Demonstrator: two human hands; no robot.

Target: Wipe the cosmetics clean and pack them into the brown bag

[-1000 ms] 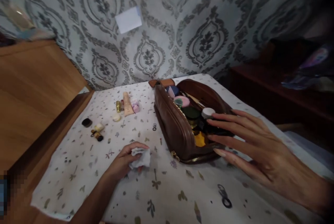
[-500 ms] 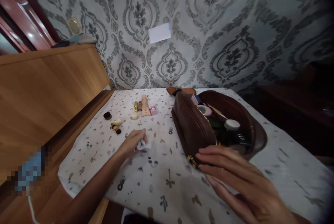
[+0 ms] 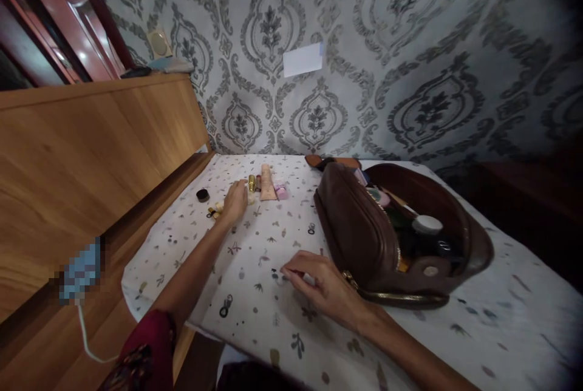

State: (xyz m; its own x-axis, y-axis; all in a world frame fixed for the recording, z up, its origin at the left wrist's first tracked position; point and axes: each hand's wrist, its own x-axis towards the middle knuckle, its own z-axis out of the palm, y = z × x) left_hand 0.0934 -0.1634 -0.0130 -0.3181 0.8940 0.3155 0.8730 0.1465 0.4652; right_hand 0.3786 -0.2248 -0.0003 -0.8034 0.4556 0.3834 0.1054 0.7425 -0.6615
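We have moved our left hand (image 3: 235, 201) forward and away from us since the last view, so that it now lies among the small cosmetics on the left of the patterned surface (image 3: 255, 318). Its fingers are together and bent down, and its back faces us; a moment ago it held a white tissue, but we cannot tell whether it holds anything now. Just beside its fingertips stands the gold tube (image 3: 251, 183), and the peach tube (image 3: 268, 184) and pink item (image 3: 282, 191) lie a little to the right. Our hand partly hides the gold-and-black item (image 3: 212, 214), while the dark round lid (image 3: 203, 195) rests further left.

Our right hand (image 3: 323, 286) has come off the front end of the brown bag (image 3: 355, 221) and hovers low over the surface near the bag's zip pull (image 3: 350, 280). It is partly open, fingers loosely curled, with nothing seen in its grasp. The bag sits unzipped on the right, showing a white-lidded jar (image 3: 427, 224) and a brush (image 3: 401, 201) inside.
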